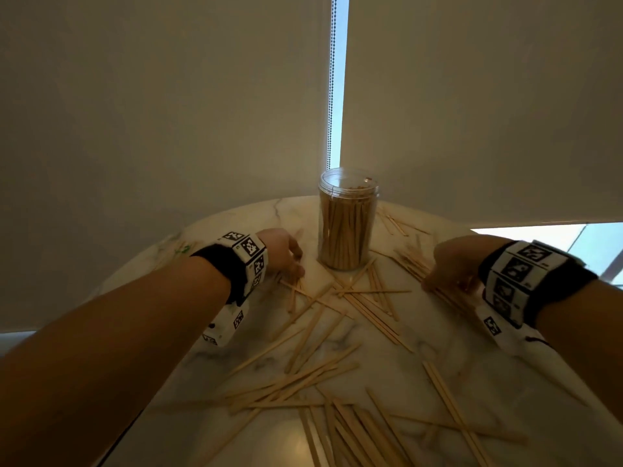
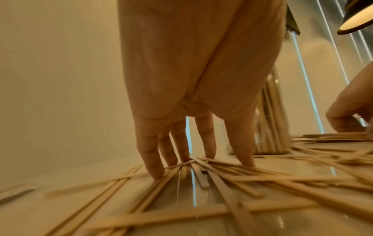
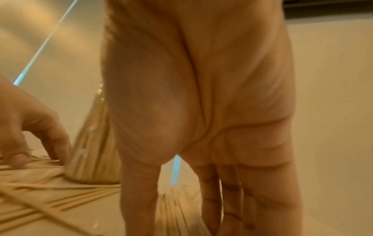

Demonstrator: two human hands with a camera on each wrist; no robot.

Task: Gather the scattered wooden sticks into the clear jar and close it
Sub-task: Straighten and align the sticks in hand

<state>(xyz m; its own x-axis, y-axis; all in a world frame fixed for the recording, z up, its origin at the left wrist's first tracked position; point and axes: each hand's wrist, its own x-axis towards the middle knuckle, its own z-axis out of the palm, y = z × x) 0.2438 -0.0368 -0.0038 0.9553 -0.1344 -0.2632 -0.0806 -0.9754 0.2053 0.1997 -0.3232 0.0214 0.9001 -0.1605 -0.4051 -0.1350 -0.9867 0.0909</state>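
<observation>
The clear jar (image 1: 347, 220) stands upright at the back of the marble table (image 1: 236, 237), lidless and packed with wooden sticks. Many loose sticks (image 1: 337, 375) lie crisscrossed in front of it. My left hand (image 1: 286, 256) is just left of the jar; in the left wrist view its straight fingers (image 2: 149, 159) press down on a fan of sticks (image 2: 222, 172). Right of the jar, my right hand (image 1: 448, 271) hovers low over a bundle of sticks (image 3: 177, 207), which lies between its thumb (image 3: 139, 199) and straight fingers (image 3: 232, 199).
Cream roller blinds hang right behind the table, with a bead chain (image 1: 332, 79) in the gap between them. The table's rounded edge runs close along the left (image 1: 141, 264). A lamp shade (image 2: 357, 19) hangs overhead.
</observation>
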